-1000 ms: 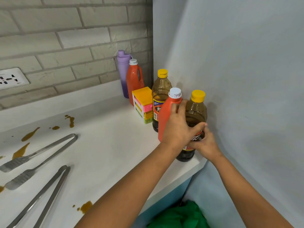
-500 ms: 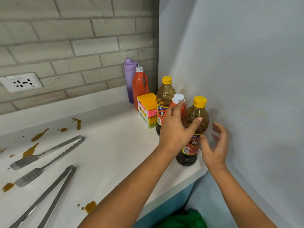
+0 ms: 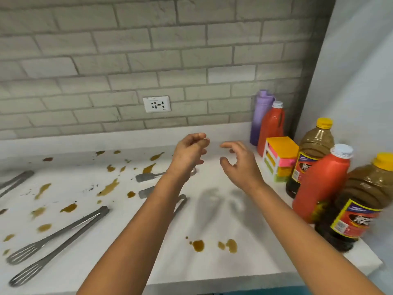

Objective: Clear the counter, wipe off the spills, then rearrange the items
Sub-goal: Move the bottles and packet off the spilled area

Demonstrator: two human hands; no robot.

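Over the middle of the white counter (image 3: 212, 262) my left hand (image 3: 189, 154) and my right hand (image 3: 239, 165) hover with loosely curled fingers, holding nothing. Brown spills (image 3: 108, 188) dot the left and front of the counter. Metal tongs (image 3: 57, 237) lie at the front left; another pair (image 3: 146, 177) is partly hidden under my left forearm. Along the right wall stand a purple bottle (image 3: 260, 116), an orange bottle (image 3: 271, 126), a stack of coloured sponges (image 3: 278, 158), a brown bottle with yellow cap (image 3: 312, 150), a second orange bottle (image 3: 319, 184) and a near brown bottle (image 3: 359, 205).
A grey brick backsplash carries a white wall socket (image 3: 157, 104). More tongs (image 3: 14, 179) reach in from the left edge. The counter's front edge runs along the bottom; its right end stops just past the near brown bottle.
Both hands let go of the bottles at the right wall and moved left to the counter's middle. The view swung left, showing more spills and tongs.
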